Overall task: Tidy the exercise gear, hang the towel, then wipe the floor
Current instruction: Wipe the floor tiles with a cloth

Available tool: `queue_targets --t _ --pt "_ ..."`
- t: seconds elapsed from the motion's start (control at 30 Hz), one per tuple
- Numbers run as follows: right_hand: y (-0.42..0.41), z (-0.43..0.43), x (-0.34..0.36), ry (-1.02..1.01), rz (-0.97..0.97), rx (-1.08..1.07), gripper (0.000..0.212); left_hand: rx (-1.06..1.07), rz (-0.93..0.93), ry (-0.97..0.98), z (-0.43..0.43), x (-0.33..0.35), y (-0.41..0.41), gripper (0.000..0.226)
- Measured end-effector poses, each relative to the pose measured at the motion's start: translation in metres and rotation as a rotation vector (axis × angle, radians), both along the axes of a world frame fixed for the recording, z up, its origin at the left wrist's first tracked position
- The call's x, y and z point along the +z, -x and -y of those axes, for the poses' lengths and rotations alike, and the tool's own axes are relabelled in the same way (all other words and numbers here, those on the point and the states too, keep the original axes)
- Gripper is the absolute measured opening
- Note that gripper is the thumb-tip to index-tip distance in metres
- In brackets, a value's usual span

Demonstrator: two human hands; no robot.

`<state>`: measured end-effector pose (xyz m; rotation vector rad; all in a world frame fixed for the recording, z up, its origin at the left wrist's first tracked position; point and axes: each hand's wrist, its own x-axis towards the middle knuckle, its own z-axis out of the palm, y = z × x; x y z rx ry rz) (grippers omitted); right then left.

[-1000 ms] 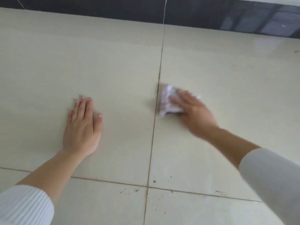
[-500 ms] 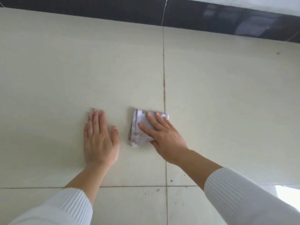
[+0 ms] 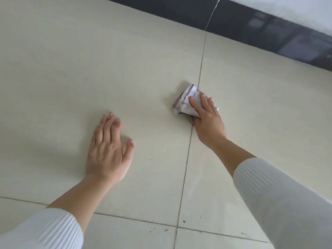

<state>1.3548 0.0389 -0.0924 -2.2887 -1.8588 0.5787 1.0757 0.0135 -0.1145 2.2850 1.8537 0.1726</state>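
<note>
A small folded white cloth (image 3: 186, 99) lies on the pale tiled floor (image 3: 89, 69), right at a grout line. My right hand (image 3: 206, 121) presses down on it with straight fingers spread over its near half. My left hand (image 3: 107, 150) rests flat on the floor tile to the left, palm down, fingers straight, holding nothing. Both arms wear white ribbed sleeves.
A dark skirting band (image 3: 251, 29) runs along the wall at the top right. Grout lines cross near the bottom, with small dark specks of dirt (image 3: 184, 221) beside the crossing.
My right hand slid the cloth left towards my left hand, then back right and away onto the grout line. My left hand stayed flat on the floor. The view tilted.
</note>
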Motion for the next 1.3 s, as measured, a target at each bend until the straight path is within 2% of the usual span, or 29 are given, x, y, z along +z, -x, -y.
queue_targets --t 0.17,0.37,0.43,0.53,0.6,0.67,0.73,0.83,0.9,0.97,1.07,1.2,1.3 --pt "-0.037 -0.08 -0.004 0.033 0.069 -0.115 0.053 0.097 -0.023 0.002 -0.027 0.011 -0.002 0.059" --pt "-0.034 -0.134 -0.001 0.059 0.058 -0.186 0.053 0.034 -0.012 0.017 -0.032 0.005 0.004 0.063" --pt "-0.014 -0.129 -0.004 0.022 0.062 0.002 0.054 0.043 -0.018 0.037 -0.033 0.006 0.003 0.064" --pt "0.015 -0.102 -0.009 -0.054 0.023 0.451 0.054 0.047 -0.03 0.07 -0.034 0.01 0.003 0.065" --pt "0.011 -0.093 -0.008 -0.028 0.029 0.718 0.055 0.049 -0.033 0.075 -0.034 0.011 0.002 0.065" --pt "-0.013 -0.101 -0.009 -0.056 0.053 0.799 0.053 0.046 -0.032 0.077 -0.036 0.011 0.001 0.065" --pt "-0.038 -0.112 -0.009 -0.122 0.078 0.554 0.049 0.042 -0.029 0.076 -0.038 0.012 0.0 0.065" --pt "-0.051 -0.134 -0.004 -0.023 0.077 -0.003 0.049 0.037 -0.031 0.076 -0.036 0.012 0.0 0.065" --pt "-0.035 -0.152 0.0 0.023 0.109 -0.151 0.051 0.036 -0.028 0.076 -0.035 0.011 0.0 0.066" --pt "-0.01 -0.174 0.002 0.036 0.11 -0.159 0.052 0.037 -0.027 0.072 -0.035 0.01 0.001 0.066" --pt "0.042 -0.207 0.001 0.011 0.106 -0.009 0.053 0.04 -0.014 0.066 -0.037 0.01 0.0 0.065" --pt "0.133 -0.208 0.0 -0.004 0.069 0.432 0.051 0.04 -0.014 0.072 -0.037 0.009 0.001 0.065" --pt "0.155 -0.185 -0.004 -0.047 0.041 0.745 0.05 0.044 -0.013 0.074 -0.035 0.01 0.003 0.065"
